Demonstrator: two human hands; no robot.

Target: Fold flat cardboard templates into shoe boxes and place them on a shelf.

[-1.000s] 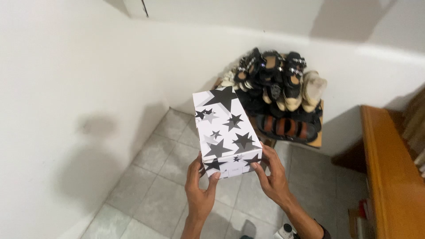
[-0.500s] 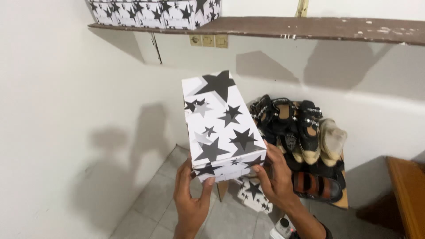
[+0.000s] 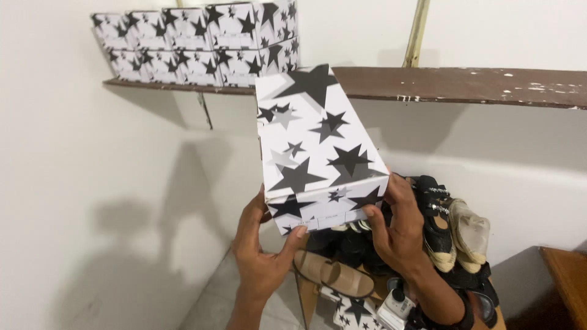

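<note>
I hold a white shoe box with black and grey stars (image 3: 315,150) up in front of me, its near end toward me and its far end tilted up toward a brown wall shelf (image 3: 465,85). My left hand (image 3: 263,256) grips the box's near left corner from below. My right hand (image 3: 397,229) holds the near right corner, fingers against the end panel. Several matching star boxes (image 3: 202,40) are stacked in two rows on the shelf's left part.
Below my hands, a low wooden rack holds several shoes and sandals (image 3: 452,232), with a tan sandal (image 3: 333,275) in front. Another star box (image 3: 354,308) sits low by my wrist. A wooden surface (image 3: 565,269) is at right. The white wall (image 3: 92,183) is close on the left.
Both hands have lifted the box higher. My view has tilted up from the tiled floor to the shelf, bringing the stacked star boxes fully into sight.
</note>
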